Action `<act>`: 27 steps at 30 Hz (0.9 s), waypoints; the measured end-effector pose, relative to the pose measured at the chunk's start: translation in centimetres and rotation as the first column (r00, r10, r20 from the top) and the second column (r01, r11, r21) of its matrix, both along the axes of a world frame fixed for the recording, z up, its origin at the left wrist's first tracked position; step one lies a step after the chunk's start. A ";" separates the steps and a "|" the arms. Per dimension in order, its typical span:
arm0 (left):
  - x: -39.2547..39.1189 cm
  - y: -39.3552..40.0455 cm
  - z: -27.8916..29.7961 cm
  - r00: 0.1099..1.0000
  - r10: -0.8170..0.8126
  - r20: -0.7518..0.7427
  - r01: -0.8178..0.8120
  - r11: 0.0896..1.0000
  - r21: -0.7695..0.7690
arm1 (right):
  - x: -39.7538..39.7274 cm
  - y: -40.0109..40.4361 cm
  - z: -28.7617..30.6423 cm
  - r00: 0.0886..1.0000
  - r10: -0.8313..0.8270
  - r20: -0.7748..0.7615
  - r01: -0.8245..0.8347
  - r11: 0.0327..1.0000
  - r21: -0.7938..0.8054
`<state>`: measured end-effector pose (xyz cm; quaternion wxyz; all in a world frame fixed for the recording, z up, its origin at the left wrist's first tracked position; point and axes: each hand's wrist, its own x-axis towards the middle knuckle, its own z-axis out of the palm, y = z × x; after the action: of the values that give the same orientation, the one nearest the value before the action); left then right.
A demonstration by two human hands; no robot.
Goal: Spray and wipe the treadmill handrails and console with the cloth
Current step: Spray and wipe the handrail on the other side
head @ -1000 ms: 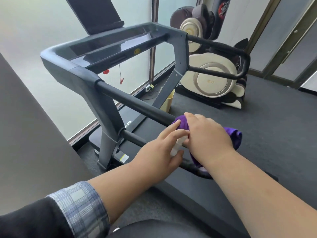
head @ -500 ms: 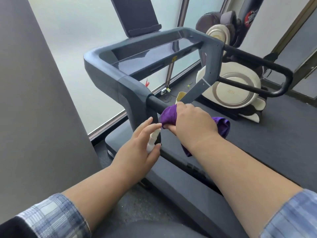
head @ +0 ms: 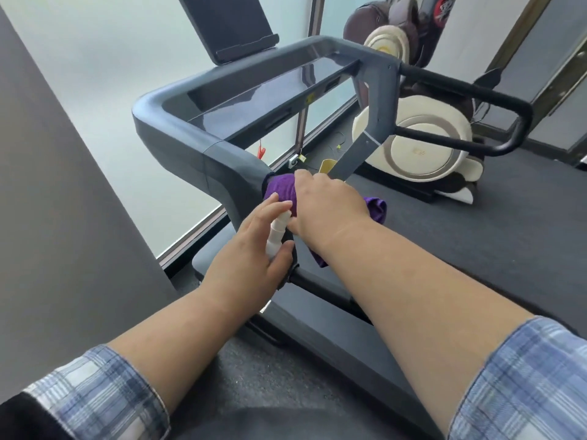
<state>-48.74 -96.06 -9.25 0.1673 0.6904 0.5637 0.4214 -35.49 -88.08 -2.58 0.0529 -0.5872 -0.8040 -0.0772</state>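
My right hand grips a purple cloth wrapped round the near black handrail, right where the rail meets the grey treadmill frame. A loose end of the cloth hangs past my wrist. My left hand holds a small white spray bottle between thumb and fingers, just below the cloth. The glossy console lies beyond, with a dark tablet holder above it. The far handrail loops out on the right.
A grey wall panel stands close on the left, a frosted window behind the treadmill. The treadmill deck runs right of my arms. A cream and brown exercise machine stands at the back right.
My right hand has slid the cloth up the near handrail to its joint with the frame. My left hand followed with the spray bottle, and the view moved closer.
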 end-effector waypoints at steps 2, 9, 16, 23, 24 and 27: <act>1.5 -0.1 0.2 0.999 -0.017 -0.047 0.017 1.000 0.002 | 1.7 -0.9 0.1 1.000 -0.007 -0.009 0.007 1.000 -0.008; 8.9 -3.3 0.2 0.986 -0.078 -0.151 0.081 0.997 0.017 | 10.0 -5.3 0.1 0.999 0.004 -0.046 -0.004 1.000 0.000; 17.2 -7.3 0.7 0.978 -0.134 -0.161 0.142 0.989 0.041 | 18.7 -9.6 -0.1 0.997 0.016 -0.079 -0.014 1.000 0.020; 24.5 -11.3 0.8 0.966 -0.148 -0.212 0.160 0.987 0.036 | 26.6 -13.4 -1.6 0.996 0.032 -0.082 -0.023 0.994 0.108; 25.4 -11.8 0.8 0.965 -0.149 -0.217 0.160 0.986 0.035 | 27.6 -13.8 -1.9 0.994 0.034 -0.101 -0.024 0.994 0.105; 28.1 -13.3 0.9 0.960 -0.163 -0.229 0.173 0.985 0.023 | 30.9 -15.3 -3.4 0.960 0.042 -0.278 -0.011 0.994 0.110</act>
<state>-20.64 -109.33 -8.34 0.1221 0.7827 0.5094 0.3362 -4.59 -103.36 -5.94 0.1983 -0.5777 -0.7910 -0.0358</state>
